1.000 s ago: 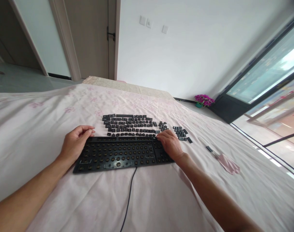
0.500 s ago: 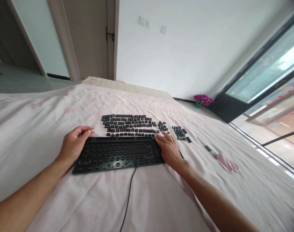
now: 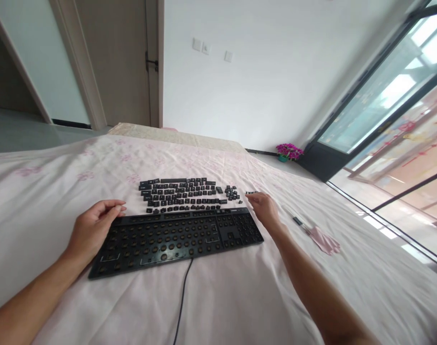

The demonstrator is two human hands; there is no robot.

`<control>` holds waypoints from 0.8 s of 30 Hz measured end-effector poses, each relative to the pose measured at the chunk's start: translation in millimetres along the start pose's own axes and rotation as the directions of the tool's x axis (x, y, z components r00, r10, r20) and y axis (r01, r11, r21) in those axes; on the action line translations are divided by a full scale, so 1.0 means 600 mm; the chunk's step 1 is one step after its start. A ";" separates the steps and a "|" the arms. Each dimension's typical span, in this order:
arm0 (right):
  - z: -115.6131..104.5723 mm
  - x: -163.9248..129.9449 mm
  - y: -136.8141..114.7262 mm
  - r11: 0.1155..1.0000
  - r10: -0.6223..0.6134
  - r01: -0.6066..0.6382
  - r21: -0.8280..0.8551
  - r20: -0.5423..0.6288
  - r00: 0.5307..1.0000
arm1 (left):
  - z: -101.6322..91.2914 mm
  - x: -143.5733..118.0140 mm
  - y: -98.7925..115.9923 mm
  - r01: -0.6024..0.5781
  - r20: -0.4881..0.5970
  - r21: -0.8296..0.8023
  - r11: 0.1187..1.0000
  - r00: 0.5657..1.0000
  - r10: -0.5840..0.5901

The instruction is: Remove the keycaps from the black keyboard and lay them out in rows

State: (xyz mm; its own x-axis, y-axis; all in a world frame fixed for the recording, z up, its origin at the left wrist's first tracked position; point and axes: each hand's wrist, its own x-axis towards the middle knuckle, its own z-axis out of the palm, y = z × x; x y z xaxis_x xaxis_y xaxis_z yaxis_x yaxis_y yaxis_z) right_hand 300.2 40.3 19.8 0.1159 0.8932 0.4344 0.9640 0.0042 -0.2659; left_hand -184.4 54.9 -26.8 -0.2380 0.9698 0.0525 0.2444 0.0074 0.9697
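A black keyboard stripped of its keycaps lies on the bedsheet, tilted slightly, its cable running towards me. My left hand rests at the keyboard's far left corner, thumb and fingers pinched together; anything between them is too small to make out. Beyond the far edge, loose black keycaps lie in rows, with a small cluster of keycaps to their right. My right hand is off the keyboard's far right corner, fingers closed together over another group of keycaps and mostly hiding it. What its fingertips hold cannot be seen.
Further right on the bedsheet lie a pink cloth and a small dark-ended tool. Past the bed stand a white wall, a door, a pot of purple flowers and a glazed door frame.
My right hand has lifted off the keyboard's right end and moved to the keycaps beyond it, uncovering the number pad. The left hand keeps its pinch at the corner. The view has shifted slightly.
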 end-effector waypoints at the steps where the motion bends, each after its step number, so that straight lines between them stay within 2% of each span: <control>1: -0.002 0.004 0.006 0.999 -0.004 0.005 -0.050 0.025 1.000 | 0.000 0.000 0.001 0.002 0.001 0.000 1.000 1.000 -0.002; 5: 0.004 0.010 0.010 0.979 -0.083 0.102 -0.174 0.110 0.990 | 0.001 -0.004 0.005 0.017 0.002 -0.012 1.000 1.000 -0.017; 12: 0.026 0.025 0.014 0.945 -0.176 0.216 -0.247 0.175 0.969 | 0.001 -0.001 0.000 0.034 0.005 -0.033 0.999 0.999 -0.034; 24: 0.037 0.053 0.009 0.887 -0.165 0.271 -0.373 0.291 0.942 | -0.001 0.000 -0.003 0.009 0.018 -0.020 1.000 1.000 -0.008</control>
State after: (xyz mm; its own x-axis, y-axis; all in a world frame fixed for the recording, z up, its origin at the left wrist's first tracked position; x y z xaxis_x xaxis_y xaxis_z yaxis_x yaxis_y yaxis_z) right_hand 303.9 78.5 13.2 -0.1198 0.9719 0.2027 0.9760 0.0779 0.2032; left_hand -185.3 54.5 -28.6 -0.2234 0.9739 0.0401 0.2234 0.0111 0.9747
